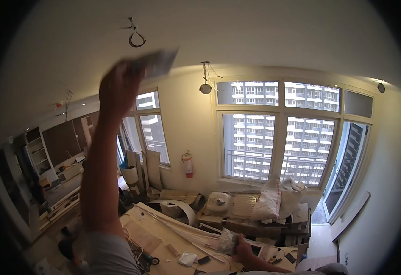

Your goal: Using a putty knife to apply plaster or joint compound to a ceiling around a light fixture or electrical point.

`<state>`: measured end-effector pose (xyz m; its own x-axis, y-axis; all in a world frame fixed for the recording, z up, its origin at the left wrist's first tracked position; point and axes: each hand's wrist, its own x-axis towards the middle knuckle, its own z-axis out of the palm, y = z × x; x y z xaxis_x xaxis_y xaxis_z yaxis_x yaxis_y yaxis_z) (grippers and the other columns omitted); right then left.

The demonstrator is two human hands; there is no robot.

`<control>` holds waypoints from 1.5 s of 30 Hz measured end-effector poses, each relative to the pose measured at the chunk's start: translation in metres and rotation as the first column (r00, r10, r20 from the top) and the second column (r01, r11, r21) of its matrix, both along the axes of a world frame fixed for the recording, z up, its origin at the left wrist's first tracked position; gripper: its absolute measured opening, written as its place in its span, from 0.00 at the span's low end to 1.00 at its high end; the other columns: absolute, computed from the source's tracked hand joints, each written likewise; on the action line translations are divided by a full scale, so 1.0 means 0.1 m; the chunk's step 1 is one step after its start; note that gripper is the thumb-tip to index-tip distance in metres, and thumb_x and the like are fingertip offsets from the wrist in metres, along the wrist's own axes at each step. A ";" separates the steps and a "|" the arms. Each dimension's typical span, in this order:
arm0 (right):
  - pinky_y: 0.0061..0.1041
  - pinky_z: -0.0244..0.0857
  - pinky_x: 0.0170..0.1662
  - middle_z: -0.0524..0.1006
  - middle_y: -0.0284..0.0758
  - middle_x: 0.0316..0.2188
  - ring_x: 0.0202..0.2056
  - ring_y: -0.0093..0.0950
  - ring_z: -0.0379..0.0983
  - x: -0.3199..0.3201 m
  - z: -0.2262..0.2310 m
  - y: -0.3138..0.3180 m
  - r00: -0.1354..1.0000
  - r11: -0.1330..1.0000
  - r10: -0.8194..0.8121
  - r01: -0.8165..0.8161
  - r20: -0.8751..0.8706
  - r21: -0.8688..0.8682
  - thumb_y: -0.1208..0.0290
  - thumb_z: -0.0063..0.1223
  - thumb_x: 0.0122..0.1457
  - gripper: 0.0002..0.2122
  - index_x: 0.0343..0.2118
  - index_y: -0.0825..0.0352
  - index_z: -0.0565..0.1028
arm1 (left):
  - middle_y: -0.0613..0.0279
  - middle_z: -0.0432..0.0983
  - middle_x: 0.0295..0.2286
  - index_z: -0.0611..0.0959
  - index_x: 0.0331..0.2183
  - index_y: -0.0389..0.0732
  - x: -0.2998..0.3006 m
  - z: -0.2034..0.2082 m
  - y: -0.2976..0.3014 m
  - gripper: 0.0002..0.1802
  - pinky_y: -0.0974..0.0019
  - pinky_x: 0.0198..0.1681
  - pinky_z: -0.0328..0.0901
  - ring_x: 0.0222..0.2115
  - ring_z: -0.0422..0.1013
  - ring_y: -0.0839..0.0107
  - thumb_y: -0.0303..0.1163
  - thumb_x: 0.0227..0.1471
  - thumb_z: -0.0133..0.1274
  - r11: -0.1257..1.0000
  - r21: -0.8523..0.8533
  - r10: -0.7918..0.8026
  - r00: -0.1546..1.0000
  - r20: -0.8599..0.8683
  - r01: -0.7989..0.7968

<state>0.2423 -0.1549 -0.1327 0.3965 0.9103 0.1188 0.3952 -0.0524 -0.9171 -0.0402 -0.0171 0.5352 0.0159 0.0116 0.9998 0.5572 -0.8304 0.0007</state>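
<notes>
My left arm reaches up at the left. My left hand [120, 87] is wrapped round a wide flat putty knife [161, 63], its grey blade blurred and close under the pale ceiling [255, 36]; whether it touches cannot be told. Low in the view, my right hand [245, 253] is closed on a tool with a pile of whitish putty [228, 240] on it. The tool's shape is mostly hidden by the putty and the hand. Under it lies a cluttered work board [159, 243].
A wire loop [137, 40] and a hanging lamp [205, 88] dangle from the ceiling. Beyond stand windows [248, 144], a red fire extinguisher [188, 166], a white sink [219, 201] and white sacks [267, 201]. Long strips [182, 233] and a white square box [188, 259] lie on the board.
</notes>
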 end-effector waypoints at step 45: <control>0.44 0.61 0.55 0.73 0.35 0.48 0.50 0.36 0.70 1.67 1.10 -1.53 0.350 0.745 0.075 0.602 -0.934 0.286 0.43 0.35 0.63 0.26 0.54 0.59 0.66 | 0.46 0.77 0.38 0.80 0.40 0.34 0.87 1.42 -0.38 0.13 0.56 0.46 0.67 0.41 0.73 0.52 0.31 0.55 0.50 0.860 0.394 0.245 0.940 0.236 -0.323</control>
<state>0.4090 -0.3077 -0.0227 0.7723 0.6296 -0.0844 -0.5512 0.5981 -0.5818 0.0470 -0.0551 0.6775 -0.0953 -0.4331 0.8963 0.7923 -0.5781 -0.1950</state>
